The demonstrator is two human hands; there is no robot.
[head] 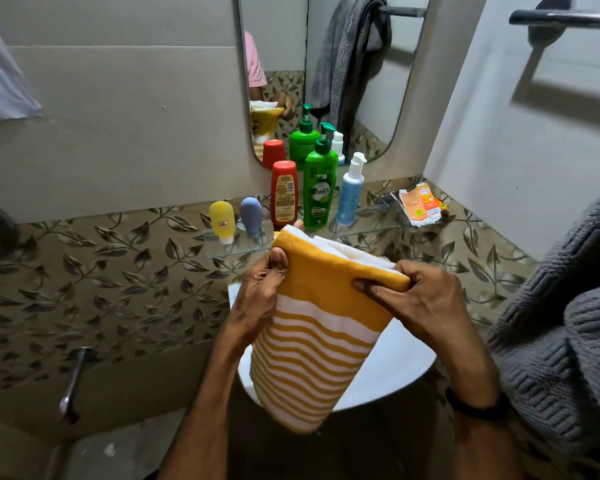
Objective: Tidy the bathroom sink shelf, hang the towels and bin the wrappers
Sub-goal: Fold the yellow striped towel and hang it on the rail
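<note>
Both hands hold a folded yellow-and-white striped towel (312, 327) above the sink (395, 379), just in front of the glass shelf (236, 249). The left hand (260, 289) is clenched on the towel's top left corner, thumb on the yellow band; the right hand (426, 299) pinches the top right edge, so each grip is closed on the cloth.

The task looks partly done. The bottles stand in a tidy row along the shelf: a yellow tube (222, 221) and a grey tube (251, 216) toward the left end, then a red bottle (284, 194), a green pump bottle (320, 192) and a white-and-blue pump bottle (350, 192). A grey towel (561, 341) hangs at the right. The striped towel is not yet hung; the rail (565, 17) at the top right is bare where it shows. The wrappers (420, 204) lie at the shelf's right end, not binned.

The green bottle reads "Vatika". The red bottle's back label and the wrappers' print are too small to read.
</note>
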